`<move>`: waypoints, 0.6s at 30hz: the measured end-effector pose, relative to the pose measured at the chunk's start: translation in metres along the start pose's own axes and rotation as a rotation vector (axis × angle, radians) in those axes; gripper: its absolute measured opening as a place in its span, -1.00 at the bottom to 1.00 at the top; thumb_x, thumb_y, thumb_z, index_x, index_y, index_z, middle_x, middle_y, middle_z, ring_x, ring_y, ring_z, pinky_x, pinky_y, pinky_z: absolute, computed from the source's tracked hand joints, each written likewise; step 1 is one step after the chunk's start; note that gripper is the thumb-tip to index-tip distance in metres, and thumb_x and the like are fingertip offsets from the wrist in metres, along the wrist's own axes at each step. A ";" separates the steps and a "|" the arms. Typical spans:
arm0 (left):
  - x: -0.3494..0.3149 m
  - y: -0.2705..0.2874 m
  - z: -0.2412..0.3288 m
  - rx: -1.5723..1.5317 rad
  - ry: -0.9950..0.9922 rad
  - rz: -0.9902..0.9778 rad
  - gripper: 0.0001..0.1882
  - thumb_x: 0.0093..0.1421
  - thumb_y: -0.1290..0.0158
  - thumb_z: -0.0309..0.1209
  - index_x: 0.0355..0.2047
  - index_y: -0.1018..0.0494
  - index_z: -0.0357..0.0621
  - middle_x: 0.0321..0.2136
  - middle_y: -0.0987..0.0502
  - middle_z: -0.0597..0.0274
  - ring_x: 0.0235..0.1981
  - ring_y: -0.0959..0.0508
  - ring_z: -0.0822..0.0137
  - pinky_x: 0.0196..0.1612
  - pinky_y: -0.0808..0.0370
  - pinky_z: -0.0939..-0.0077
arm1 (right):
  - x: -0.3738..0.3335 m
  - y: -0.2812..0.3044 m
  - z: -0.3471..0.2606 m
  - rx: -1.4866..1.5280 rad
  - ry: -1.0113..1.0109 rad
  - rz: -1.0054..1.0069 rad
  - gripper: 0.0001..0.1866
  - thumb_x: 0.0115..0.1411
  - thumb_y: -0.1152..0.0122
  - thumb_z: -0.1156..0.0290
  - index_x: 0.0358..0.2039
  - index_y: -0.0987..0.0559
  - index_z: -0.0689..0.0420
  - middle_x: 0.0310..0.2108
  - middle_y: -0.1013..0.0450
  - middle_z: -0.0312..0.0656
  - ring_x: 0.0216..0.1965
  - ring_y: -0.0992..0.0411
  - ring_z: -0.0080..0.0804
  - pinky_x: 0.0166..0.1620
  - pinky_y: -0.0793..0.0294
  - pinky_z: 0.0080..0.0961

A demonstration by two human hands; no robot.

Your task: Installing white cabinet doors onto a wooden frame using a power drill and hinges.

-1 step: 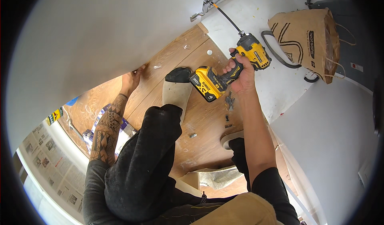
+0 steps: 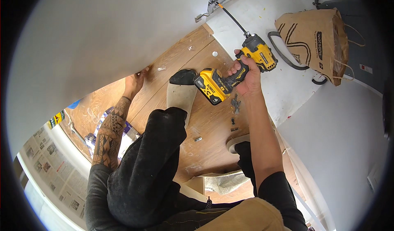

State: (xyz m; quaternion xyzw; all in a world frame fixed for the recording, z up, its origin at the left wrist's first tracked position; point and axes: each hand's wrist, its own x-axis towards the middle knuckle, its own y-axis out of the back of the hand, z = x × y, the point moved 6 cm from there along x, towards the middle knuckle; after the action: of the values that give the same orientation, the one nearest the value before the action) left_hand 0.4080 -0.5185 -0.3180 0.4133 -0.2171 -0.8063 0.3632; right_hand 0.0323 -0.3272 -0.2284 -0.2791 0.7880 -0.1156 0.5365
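My right hand (image 2: pixel 248 77) is wrapped round the grip of a yellow and black cordless impact driver (image 2: pixel 258 54). A long dark bit (image 2: pixel 234 19) with an orange tip runs from it up to a metal cabinet hinge (image 2: pixel 210 9). The tip meets the hinge, though the screw itself is too small to make out. The hinge sits at the edge of a large pale door panel (image 2: pixel 111 29). My left hand (image 2: pixel 134 83) grips the panel's lower edge, close to the wooden floor; the panel hides part of the fingers.
Small hinge parts (image 2: pixel 235 103) and bits of clear plastic (image 2: pixel 161 68) lie on the wood floor (image 2: pixel 197 124) round my feet. A brown paper bag (image 2: pixel 308 38) stands at the right on a white surface (image 2: pixel 283 99). Newspaper (image 2: pixel 53 165) covers a ledge at the left.
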 end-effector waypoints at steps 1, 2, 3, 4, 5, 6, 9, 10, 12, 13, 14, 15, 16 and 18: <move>-0.001 0.002 0.001 0.000 0.005 -0.011 -0.55 0.37 -0.14 -0.05 -0.03 -0.58 -0.23 -0.16 -0.66 -0.06 -0.11 -0.64 0.04 0.00 -0.53 0.18 | -0.001 -0.002 0.001 0.001 -0.005 0.011 -0.66 0.26 -0.23 0.31 0.00 -0.52 0.17 -0.59 -0.33 -0.33 -0.52 -0.35 -0.44 -0.31 -0.46 -0.37; -0.002 0.004 0.002 0.002 0.018 -0.027 -0.55 0.37 -0.14 -0.06 -0.03 -0.58 -0.23 -0.16 -0.66 -0.06 -0.10 -0.64 0.04 0.00 -0.53 0.18 | -0.003 -0.003 0.003 0.011 -0.009 0.025 -0.69 0.26 -0.24 0.32 -0.03 -0.52 0.15 -0.59 -0.33 -0.34 -0.53 -0.35 -0.45 -0.32 -0.46 -0.37; -0.001 0.004 0.003 0.005 0.026 -0.030 -0.55 0.36 -0.15 -0.06 -0.03 -0.58 -0.23 -0.15 -0.66 -0.06 -0.10 -0.63 0.05 0.00 -0.53 0.18 | -0.002 -0.004 0.004 0.018 -0.008 0.026 -0.73 0.26 -0.24 0.32 -0.06 -0.52 0.12 -0.59 -0.33 -0.34 -0.53 -0.35 -0.45 -0.32 -0.46 -0.36; 0.000 0.003 0.004 0.005 0.024 -0.028 -0.55 0.36 -0.15 -0.06 -0.03 -0.58 -0.23 -0.15 -0.66 -0.06 -0.10 -0.63 0.05 0.00 -0.53 0.18 | -0.001 -0.005 0.004 0.018 -0.005 0.024 -0.73 0.26 -0.24 0.32 -0.06 -0.52 0.12 -0.59 -0.33 -0.34 -0.53 -0.35 -0.45 -0.32 -0.46 -0.36; 0.001 0.003 0.006 -0.012 0.018 -0.021 -0.55 0.36 -0.15 -0.06 -0.03 -0.58 -0.23 -0.15 -0.66 -0.05 -0.11 -0.63 0.06 0.00 -0.53 0.19 | 0.000 -0.005 0.003 0.020 0.001 0.031 -0.76 0.26 -0.25 0.33 -0.10 -0.52 0.10 -0.60 -0.33 -0.34 -0.54 -0.34 -0.45 -0.33 -0.46 -0.36; 0.001 0.003 0.006 -0.027 0.015 -0.018 -0.55 0.36 -0.15 -0.06 -0.03 -0.58 -0.23 -0.15 -0.65 -0.05 -0.11 -0.63 0.06 0.00 -0.53 0.19 | 0.000 -0.005 0.004 0.023 0.004 0.040 -0.79 0.26 -0.26 0.33 -0.13 -0.51 0.08 -0.61 -0.32 -0.35 -0.55 -0.34 -0.45 -0.34 -0.46 -0.36; 0.003 0.005 0.004 -0.037 0.018 -0.039 -0.54 0.37 -0.14 -0.04 -0.03 -0.58 -0.23 -0.15 -0.65 -0.06 -0.11 -0.63 0.06 0.00 -0.53 0.19 | -0.001 -0.009 0.006 0.011 -0.002 0.050 -0.81 0.25 -0.28 0.34 -0.16 -0.51 0.06 -0.62 -0.32 -0.36 -0.56 -0.34 -0.45 -0.35 -0.46 -0.36; 0.004 0.007 0.003 -0.037 0.017 -0.039 -0.54 0.37 -0.14 -0.04 -0.03 -0.58 -0.23 -0.15 -0.65 -0.06 -0.11 -0.63 0.06 0.00 -0.53 0.19 | -0.001 -0.011 0.005 0.012 0.000 0.050 -0.81 0.25 -0.28 0.34 -0.16 -0.51 0.06 -0.62 -0.32 -0.36 -0.56 -0.34 -0.45 -0.35 -0.46 -0.36; 0.005 0.008 0.002 -0.021 0.020 -0.028 -0.53 0.37 -0.13 -0.03 -0.03 -0.58 -0.22 -0.15 -0.65 -0.06 -0.10 -0.63 0.06 0.01 -0.53 0.19 | 0.000 -0.013 0.005 0.020 -0.005 0.039 -0.81 0.25 -0.30 0.34 -0.17 -0.51 0.05 -0.61 -0.32 -0.36 -0.55 -0.34 -0.45 -0.36 -0.46 -0.37; 0.006 0.008 0.002 -0.023 0.017 -0.024 -0.53 0.37 -0.13 -0.03 -0.03 -0.58 -0.22 -0.15 -0.65 -0.06 -0.10 -0.63 0.06 0.01 -0.53 0.19 | 0.001 -0.013 0.004 0.018 -0.001 0.035 -0.81 0.25 -0.30 0.34 -0.17 -0.51 0.05 -0.61 -0.32 -0.36 -0.55 -0.34 -0.45 -0.36 -0.46 -0.37; 0.007 0.007 0.001 -0.029 0.022 -0.022 -0.52 0.37 -0.13 -0.02 -0.02 -0.58 -0.22 -0.15 -0.65 -0.07 -0.10 -0.63 0.06 0.01 -0.53 0.19 | 0.002 -0.013 0.003 0.014 -0.002 0.032 -0.81 0.25 -0.30 0.34 -0.18 -0.51 0.05 -0.61 -0.31 -0.36 -0.55 -0.34 -0.45 -0.36 -0.46 -0.37; 0.006 0.008 -0.001 -0.034 0.033 -0.026 -0.52 0.37 -0.12 -0.02 -0.02 -0.58 -0.22 -0.15 -0.65 -0.08 -0.09 -0.63 0.06 0.02 -0.53 0.19 | 0.002 -0.013 0.002 0.011 -0.007 0.035 -0.81 0.25 -0.30 0.34 -0.18 -0.51 0.05 -0.61 -0.31 -0.36 -0.55 -0.34 -0.45 -0.36 -0.45 -0.38; 0.007 0.010 -0.003 -0.034 0.035 -0.029 -0.52 0.37 -0.12 -0.02 -0.02 -0.58 -0.22 -0.15 -0.65 -0.08 -0.09 -0.63 0.06 0.02 -0.53 0.19 | 0.003 -0.015 0.001 0.011 -0.009 0.039 -0.81 0.25 -0.30 0.34 -0.18 -0.51 0.05 -0.61 -0.31 -0.36 -0.55 -0.34 -0.45 -0.36 -0.45 -0.38; 0.010 0.014 -0.003 -0.002 -0.022 -0.025 -0.52 0.37 -0.12 -0.03 -0.01 -0.57 -0.22 -0.14 -0.65 -0.09 -0.09 -0.63 0.04 0.01 -0.53 0.18 | 0.005 -0.018 0.000 0.013 -0.013 0.024 -0.81 0.25 -0.30 0.34 -0.19 -0.50 0.06 -0.61 -0.31 -0.35 -0.55 -0.34 -0.45 -0.37 -0.45 -0.38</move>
State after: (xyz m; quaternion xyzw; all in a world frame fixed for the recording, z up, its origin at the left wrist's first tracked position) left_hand 0.4122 -0.5349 -0.3156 0.4067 -0.2153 -0.8154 0.3511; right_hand 0.0365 -0.3444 -0.2240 -0.2670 0.7871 -0.1127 0.5446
